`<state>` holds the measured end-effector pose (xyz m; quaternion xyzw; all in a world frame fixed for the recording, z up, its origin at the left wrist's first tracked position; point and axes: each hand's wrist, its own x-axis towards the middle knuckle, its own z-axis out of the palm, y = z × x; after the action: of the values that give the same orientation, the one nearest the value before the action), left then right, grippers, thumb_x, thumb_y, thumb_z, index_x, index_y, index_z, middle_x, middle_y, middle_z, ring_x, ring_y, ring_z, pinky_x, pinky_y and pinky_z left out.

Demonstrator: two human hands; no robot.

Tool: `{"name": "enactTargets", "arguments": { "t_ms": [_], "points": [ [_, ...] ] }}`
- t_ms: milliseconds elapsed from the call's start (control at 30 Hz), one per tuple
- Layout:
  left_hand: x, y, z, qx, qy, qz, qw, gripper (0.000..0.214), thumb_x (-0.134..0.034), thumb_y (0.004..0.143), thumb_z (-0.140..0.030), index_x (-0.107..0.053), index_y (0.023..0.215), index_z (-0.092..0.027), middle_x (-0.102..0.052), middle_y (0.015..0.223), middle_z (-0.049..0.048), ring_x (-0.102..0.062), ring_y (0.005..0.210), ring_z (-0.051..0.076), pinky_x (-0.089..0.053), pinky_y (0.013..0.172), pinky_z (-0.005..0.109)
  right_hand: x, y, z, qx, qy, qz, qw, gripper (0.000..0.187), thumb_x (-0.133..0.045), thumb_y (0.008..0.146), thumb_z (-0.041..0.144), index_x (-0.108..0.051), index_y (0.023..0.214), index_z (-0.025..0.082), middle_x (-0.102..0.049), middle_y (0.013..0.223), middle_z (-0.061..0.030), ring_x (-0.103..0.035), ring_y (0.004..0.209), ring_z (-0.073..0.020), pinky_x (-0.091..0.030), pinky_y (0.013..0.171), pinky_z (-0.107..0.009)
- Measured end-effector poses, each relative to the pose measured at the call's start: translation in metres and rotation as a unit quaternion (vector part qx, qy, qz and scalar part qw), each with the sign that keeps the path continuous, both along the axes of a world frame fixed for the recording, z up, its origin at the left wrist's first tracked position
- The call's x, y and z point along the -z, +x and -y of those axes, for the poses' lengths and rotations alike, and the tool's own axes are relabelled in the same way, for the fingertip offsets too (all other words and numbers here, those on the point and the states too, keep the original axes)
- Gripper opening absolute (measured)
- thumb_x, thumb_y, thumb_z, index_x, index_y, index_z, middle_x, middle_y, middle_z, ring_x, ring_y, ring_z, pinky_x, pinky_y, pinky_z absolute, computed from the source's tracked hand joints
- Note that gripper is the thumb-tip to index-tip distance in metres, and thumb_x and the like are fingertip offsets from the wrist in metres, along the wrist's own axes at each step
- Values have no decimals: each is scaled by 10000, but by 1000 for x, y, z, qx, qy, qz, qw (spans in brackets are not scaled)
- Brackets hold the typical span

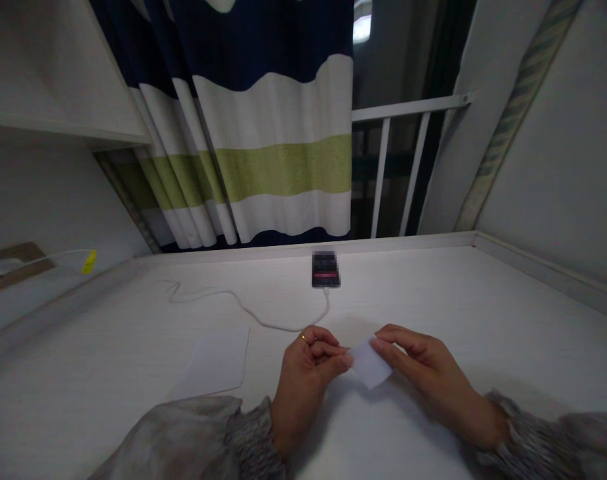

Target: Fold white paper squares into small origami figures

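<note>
A small piece of white paper [370, 366] is held up between my two hands, over the white tabletop. My left hand [310, 377], with a gold ring on one finger, pinches its left corner between thumb and fingertips. At the upper right edge, my right hand [426, 370] grips the same piece with thumb and fingers. Whether the paper is folded I cannot tell. Flat on the table, left of my left hand, lies a larger sheet of white paper [216, 360], its near edge partly behind my sleeve.
Near the table's back edge lies a dark phone [326, 270] with a blurred screen. A white cable [243, 308] runs from it leftward across the white table [483, 300]. Behind hang striped curtains [283, 167] beside a white window railing [413, 107]. A shelf [63, 130] juts out at upper left.
</note>
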<state>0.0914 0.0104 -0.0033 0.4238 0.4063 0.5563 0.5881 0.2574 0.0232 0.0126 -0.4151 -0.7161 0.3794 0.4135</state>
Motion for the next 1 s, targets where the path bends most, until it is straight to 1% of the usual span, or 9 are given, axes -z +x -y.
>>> {"name": "enactTargets", "arguments": {
  "t_ms": [200,300,367,467,567,633,800,1000],
  "points": [
    [4,0,1,20,5,-37,999,253,-700,597,-157,-501,753,-150,-620,636,-13,-553,580,84,-415,579,197,-1,0,1,-9,3,17,1000,297,-484,809,358,-593,603,173,-519,608,5,-482,568,-108,-377,524,-219],
    [6,-1,1,47,28,-65,996,241,-675,629,-206,-550,825,-144,-613,763,23,-559,692,115,-427,634,226,0,0,0,-27,-4,23,999,308,-486,809,373,-607,607,173,-529,616,0,-488,575,-113,-378,532,-227],
    [6,-1,2,61,55,-109,991,222,-638,679,-260,-579,859,-145,-605,824,43,-551,756,136,-424,676,249,3,-1,1,-49,-7,35,998,312,-483,812,388,-631,637,176,-553,638,-9,-508,601,-120,-387,559,-237],
    [5,-1,3,59,91,-189,976,174,-588,728,-305,-600,791,-143,-593,760,36,-530,710,135,-410,657,255,6,-4,3,-70,5,66,995,328,-476,817,408,-662,675,179,-579,647,-21,-529,638,-134,-393,610,-258],
    [2,-1,4,45,122,-256,958,158,-555,746,-288,-579,699,-140,-561,682,22,-504,656,131,-392,605,244,7,-7,3,-72,12,89,993,352,-464,822,422,-673,682,176,-580,629,-23,-529,634,-136,-388,621,-265],
    [1,0,5,38,127,-283,950,157,-531,752,-274,-561,677,-140,-543,666,18,-491,640,129,-378,574,237,7,-8,3,-80,5,93,992,360,-456,825,425,-669,682,173,-582,635,-23,-528,630,-133,-387,621,-262],
    [1,3,3,-4,83,-259,962,162,-495,751,-294,-512,675,-153,-482,613,-16,-426,555,106,-341,505,218,6,-6,-1,-89,-33,107,990,363,-435,832,400,-625,653,149,-564,641,-20,-502,610,-125,-385,576,-240],
    [5,4,0,-23,86,-257,962,165,-498,738,-302,-515,665,-155,-482,606,-14,-424,555,110,-338,501,219,8,-4,-4,-93,-84,110,986,344,-433,816,397,-590,648,142,-552,593,-14,-476,561,-123,-370,533,-237]
  ]
}}
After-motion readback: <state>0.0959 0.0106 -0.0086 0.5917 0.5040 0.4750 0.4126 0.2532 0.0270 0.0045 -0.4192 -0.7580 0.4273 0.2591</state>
